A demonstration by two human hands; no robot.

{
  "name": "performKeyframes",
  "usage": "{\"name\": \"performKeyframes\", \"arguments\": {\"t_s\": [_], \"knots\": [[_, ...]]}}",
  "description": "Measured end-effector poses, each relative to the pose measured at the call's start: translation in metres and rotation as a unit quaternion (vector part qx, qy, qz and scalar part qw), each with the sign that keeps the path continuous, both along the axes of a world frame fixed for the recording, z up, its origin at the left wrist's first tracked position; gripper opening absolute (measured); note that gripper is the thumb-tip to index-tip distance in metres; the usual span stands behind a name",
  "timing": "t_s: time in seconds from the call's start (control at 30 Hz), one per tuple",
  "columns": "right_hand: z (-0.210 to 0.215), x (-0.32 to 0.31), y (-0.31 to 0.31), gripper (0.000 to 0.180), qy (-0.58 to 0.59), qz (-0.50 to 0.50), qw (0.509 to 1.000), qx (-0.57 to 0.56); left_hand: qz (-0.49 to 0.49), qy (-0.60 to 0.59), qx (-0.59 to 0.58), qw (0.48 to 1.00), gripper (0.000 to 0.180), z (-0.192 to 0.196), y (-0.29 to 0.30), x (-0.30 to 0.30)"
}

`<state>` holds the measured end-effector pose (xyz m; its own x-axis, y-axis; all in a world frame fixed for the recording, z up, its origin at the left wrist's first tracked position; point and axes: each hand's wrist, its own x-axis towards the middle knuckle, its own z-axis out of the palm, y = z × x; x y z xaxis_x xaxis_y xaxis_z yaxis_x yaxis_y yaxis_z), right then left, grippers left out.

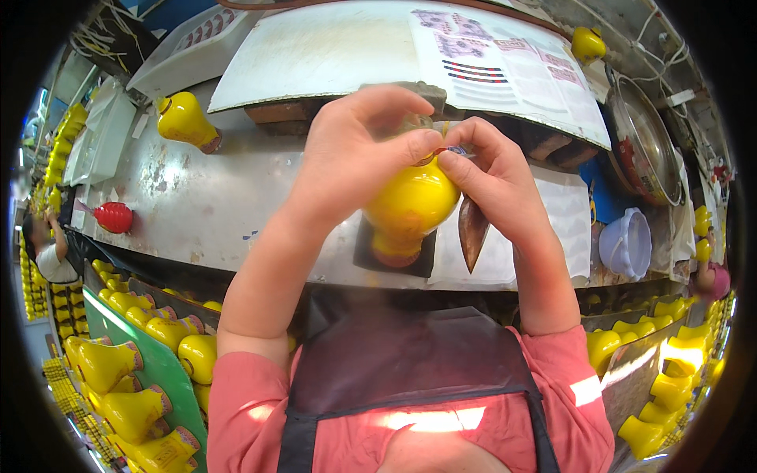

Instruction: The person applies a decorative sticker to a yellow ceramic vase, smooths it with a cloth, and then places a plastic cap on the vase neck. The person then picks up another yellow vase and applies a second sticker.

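Yellow bulb's (410, 206) top hidden behind fingertips (426, 146).

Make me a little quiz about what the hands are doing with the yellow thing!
1. True or false: both hands touch the yellow bottle.
2. What colour is the small object lying alone on the metal bench, far left?
A. red
B. green
C. black
3. Fill in: the left hand and right hand pinch at the bottle's ____ end.

Key:
1. True.
2. A, the red object.
3. Top; their fingertips meet there, at the end farthest from the person.
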<state>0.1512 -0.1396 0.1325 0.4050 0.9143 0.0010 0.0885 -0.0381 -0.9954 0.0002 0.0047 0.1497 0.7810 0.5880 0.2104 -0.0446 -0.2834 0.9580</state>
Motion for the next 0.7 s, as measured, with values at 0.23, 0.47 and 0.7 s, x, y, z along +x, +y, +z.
{"name": "performKeyframes", "arguments": {"t_s": [0.23, 0.47, 0.7], "knots": [[0.006, -0.002, -0.001, 0.021, 0.011, 0.006, 0.999, 0.039, -0.015, -0.023, -0.059, 0.998, 0.021, 0.011, -0.005, -0.008], [0.012, -0.008, -0.003, 0.014, -0.088, -0.029, 0.996, 0.012, 0.012, -0.03, 0.077, 0.997, 0.021, 0.008, -0.011, -0.012], [0.015, -0.013, -0.007, 0.011, -0.163, -0.042, 0.985, 0.031, -0.001, -0.053, 0.006, 0.999, 0.017, 0.012, -0.016, -0.016]]}}
